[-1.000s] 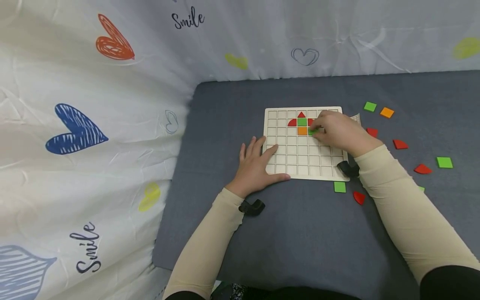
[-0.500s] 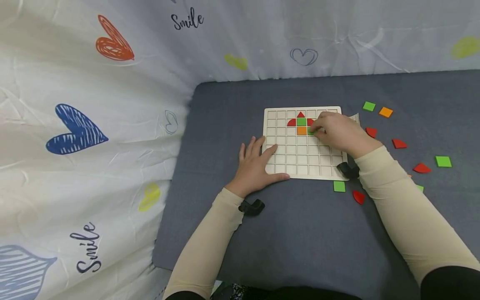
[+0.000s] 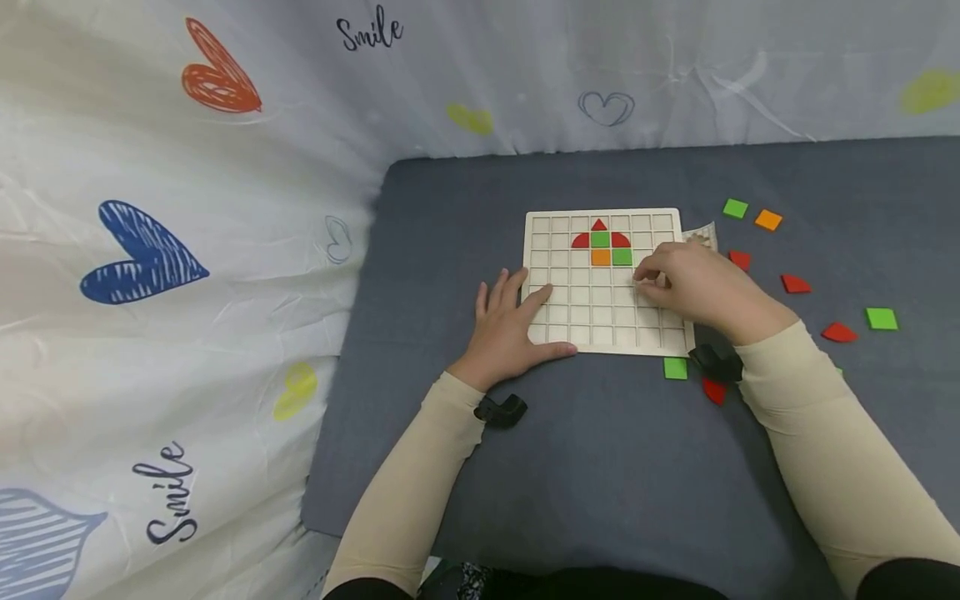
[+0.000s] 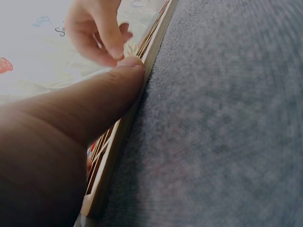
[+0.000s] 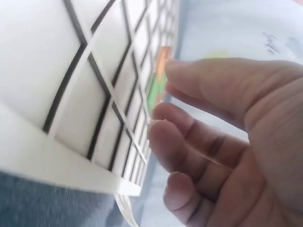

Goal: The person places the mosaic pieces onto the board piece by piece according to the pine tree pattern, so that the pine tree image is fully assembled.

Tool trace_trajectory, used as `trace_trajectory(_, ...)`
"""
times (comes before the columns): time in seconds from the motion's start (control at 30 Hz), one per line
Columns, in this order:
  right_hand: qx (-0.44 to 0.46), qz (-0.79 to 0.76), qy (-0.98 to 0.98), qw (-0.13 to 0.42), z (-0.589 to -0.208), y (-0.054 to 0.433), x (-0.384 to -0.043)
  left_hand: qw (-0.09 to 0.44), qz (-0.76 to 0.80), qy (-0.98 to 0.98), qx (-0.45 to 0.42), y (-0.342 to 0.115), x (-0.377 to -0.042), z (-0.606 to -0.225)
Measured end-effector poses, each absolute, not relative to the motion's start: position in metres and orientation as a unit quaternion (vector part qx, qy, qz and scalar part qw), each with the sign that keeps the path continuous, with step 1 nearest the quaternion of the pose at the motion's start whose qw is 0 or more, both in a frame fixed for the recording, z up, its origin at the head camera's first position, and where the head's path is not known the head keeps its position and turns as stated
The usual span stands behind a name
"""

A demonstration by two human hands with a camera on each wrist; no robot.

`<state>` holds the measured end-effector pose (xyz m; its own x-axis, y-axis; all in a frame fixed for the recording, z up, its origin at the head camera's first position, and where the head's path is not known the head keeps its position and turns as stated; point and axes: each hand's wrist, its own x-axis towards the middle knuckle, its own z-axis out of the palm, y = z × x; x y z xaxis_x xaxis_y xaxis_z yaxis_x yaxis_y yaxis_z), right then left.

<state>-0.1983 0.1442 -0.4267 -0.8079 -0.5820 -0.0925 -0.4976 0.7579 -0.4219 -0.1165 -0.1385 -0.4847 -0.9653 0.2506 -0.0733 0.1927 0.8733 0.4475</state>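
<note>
A pale wooden grid board lies on the table. In its upper cells sit a red triangle tile, two red quarter-round tiles, two green square tiles and an orange square tile. My left hand rests with spread fingers on the board's left and lower-left edges. Over the right part of the board is my right hand, fingers loosely bent. In the right wrist view, nothing shows between its thumb and fingertips.
Loose green tiles, red tiles and an orange tile lie right of the board. A green tile lies by its lower edge. A printed paper pokes out from the board's right side. A printed curtain borders the grey table.
My right hand has let go of the green square tile, now lying in its cell, and has moved right and slightly toward me. The left hand stays on the board.
</note>
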Motion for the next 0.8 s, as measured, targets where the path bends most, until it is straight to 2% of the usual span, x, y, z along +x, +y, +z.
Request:
trace_trajectory(0.43,-0.275,-0.194,0.934,0.122,-0.420,0.166,-0.152,0.066,0.224,0.966,0.113,-0.138,-0.116,-0.482)
trace_trajectory(0.8,-0.302,-0.198,0.930,0.070,-0.422,0.174,-0.117,0.067,0.224,0.966,0.112,-0.138,-0.115,-0.481)
